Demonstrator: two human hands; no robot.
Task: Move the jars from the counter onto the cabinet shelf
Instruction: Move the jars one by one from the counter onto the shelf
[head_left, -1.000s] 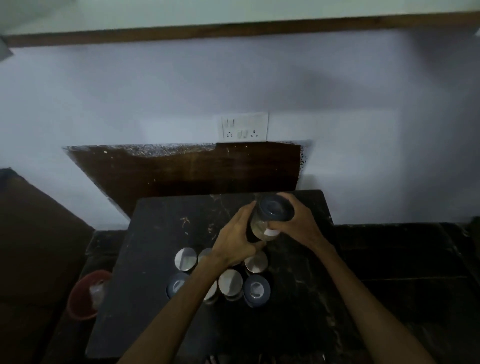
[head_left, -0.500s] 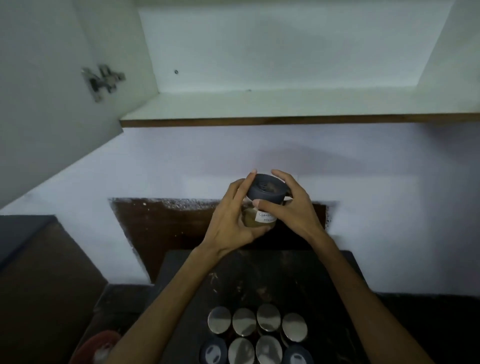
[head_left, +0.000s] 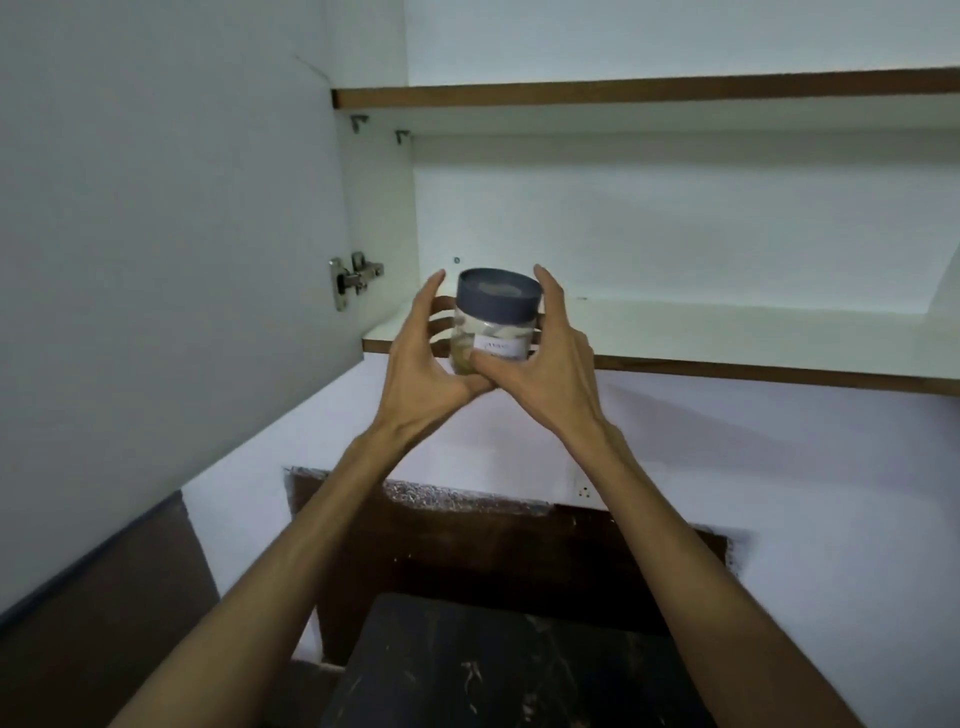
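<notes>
Jar (head_left: 493, 327), round and clear-walled, capped by a wide dark grey-blue lid (head_left: 498, 299) with a flat paler patch on top. White rectangular label (head_left: 500, 347) on the front, carrying faint dark writing too blurred to read. Pale, lumpy contents showing through the glass or plastic wall; material not certain. Upright, lifted in the air just in front of the lower cabinet shelf (head_left: 727, 332), at the shelf's left end, not resting on it.

Clamped between both hands: left hand (head_left: 423, 358) wrapped round the left side and underside, fingers reaching behind; right hand (head_left: 545, 358) pressed on the right side, thumb across the lower front beside the label, forefinger stretched up past the lid. Thumbs meeting beneath the base.

Shelf board smooth white laminate with a brown wood-toned front edge; same finish on the upper shelf (head_left: 649, 93). Metal hinge (head_left: 353, 278), shiny, fixed to the open white cabinet door (head_left: 156, 234) at left. Small metal shelf pegs (head_left: 358, 122) under the upper board. Below, painted white wall, a dark brown rough-edged backsplash panel (head_left: 493, 551), and a black, pale-veined stone counter (head_left: 493, 670). White socket plate (head_left: 584, 488) partly hidden behind the right forearm.
</notes>
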